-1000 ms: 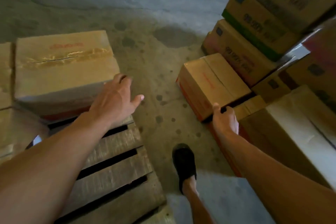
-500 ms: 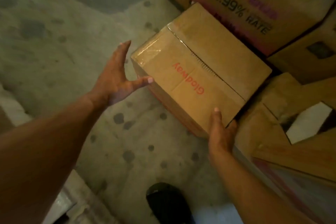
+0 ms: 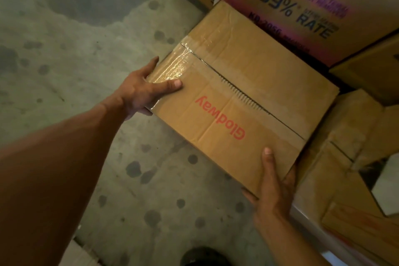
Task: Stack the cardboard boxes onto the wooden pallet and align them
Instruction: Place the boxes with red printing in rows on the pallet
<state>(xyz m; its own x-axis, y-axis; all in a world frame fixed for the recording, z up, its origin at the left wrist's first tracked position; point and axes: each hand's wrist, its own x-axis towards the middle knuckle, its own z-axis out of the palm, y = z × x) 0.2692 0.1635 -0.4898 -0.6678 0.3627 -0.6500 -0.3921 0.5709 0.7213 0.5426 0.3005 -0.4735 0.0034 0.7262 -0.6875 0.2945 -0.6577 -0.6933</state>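
Cardboard box [image 3: 244, 97]: taped shut, contents hidden.
Your left hand [image 3: 140, 90]: grips its left corner.
Your right hand [image 3: 274, 188]: grips its near corner.

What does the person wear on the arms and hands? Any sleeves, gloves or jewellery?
Nothing shows on them. The left forearm and the right forearm are bare to the picture's edge, no sleeve in view. The left hand and the right hand have no gloves; no watch, band or ring is visible. The thumbnails are short.
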